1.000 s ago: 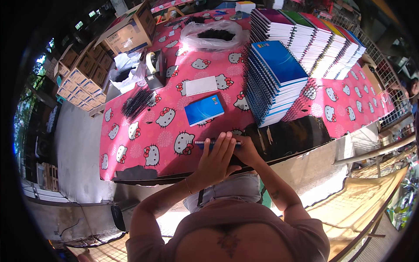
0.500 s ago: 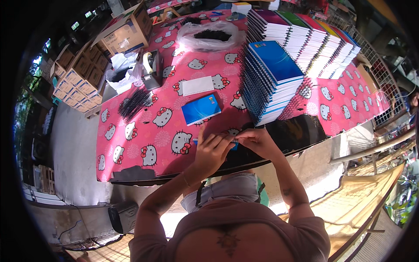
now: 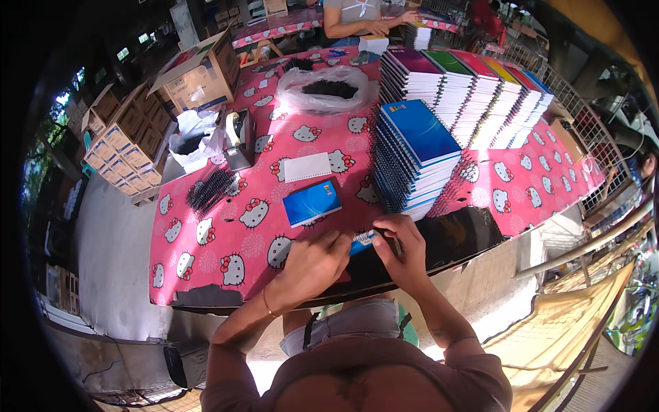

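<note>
1. Notebook point(image 3: 362, 240), blue cover, lay at the near edge of the counter point(image 3: 206, 247), mostly hidden under both hands.
2. Left hand point(image 3: 312, 264) lay flat, fingers together, pressing the cover down. Right hand point(image 3: 401, 247) was curled at the notebook's right end, fingertips pinching something small and dark there; what it was could not be told.
3. Step in hand, as judged: working the binding edge of one notebook, perhaps seating a coil. Next move likely calls for steady hold from the left hand while the right feeds along the edge.
4. Nearby: a second blue notebook point(image 3: 312, 202) and a white pad point(image 3: 307, 167) just beyond the hands; tall stack point(image 3: 419, 154) to the right; black coils point(image 3: 211, 189) to the left.
5. Against the earlier frames: the left hand had dropped from raised and open to flat on the cover; the right had closed in beside it. The blue notebook and the stack had not shifted.
</note>
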A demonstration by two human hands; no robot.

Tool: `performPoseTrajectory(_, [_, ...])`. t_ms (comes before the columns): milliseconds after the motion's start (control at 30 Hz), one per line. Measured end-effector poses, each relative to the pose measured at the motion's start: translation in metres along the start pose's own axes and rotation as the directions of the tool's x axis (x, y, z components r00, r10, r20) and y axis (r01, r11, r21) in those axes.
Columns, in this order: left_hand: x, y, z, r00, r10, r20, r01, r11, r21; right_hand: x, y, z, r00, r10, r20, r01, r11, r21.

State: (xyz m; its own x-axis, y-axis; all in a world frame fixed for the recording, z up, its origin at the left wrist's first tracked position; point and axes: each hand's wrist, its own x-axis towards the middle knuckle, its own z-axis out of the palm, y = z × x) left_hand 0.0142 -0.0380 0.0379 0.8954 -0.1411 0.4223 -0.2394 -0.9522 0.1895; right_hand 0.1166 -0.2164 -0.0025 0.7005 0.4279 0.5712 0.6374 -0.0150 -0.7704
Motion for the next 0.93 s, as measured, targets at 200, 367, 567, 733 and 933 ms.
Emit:
performPoseTrajectory(200, [0.125,-0.006,-0.056,0.664,0.311,-0.680,-0.372,0.926,0.059,0.050,-0.023,-0.067,0.854,-0.276,-0.440,0.107,0.923,-0.370])
performPoseTrajectory(367, [0.182,-0.040,0.013,0.810,0.309,-0.497,-0.489,0.825,-0.283,0.094,0.022,-0.094,0.962,0.116,-0.247,-0.074,0.982,0.173])
performPoseTrajectory(567, [0.177,-0.044,0.017,0.862,0.305,-0.405,-0.468,0.786,-0.405,0.097,0.019,-0.095,0.971,0.120,-0.209,-0.079,0.978,0.194])
performPoseTrajectory(733, [0.167,-0.038,0.009,0.808,0.329,-0.489,-0.429,0.897,-0.105,0.090,0.019,-0.097,0.952,0.079,-0.294,-0.027,0.984,0.179])
performPoseTrajectory(933, [0.059,-0.107,0.033,0.984,-0.176,0.030,0.177,0.938,-0.297,0.039,0.013,-0.116,0.829,-0.178,-0.530,0.172,0.983,-0.062])
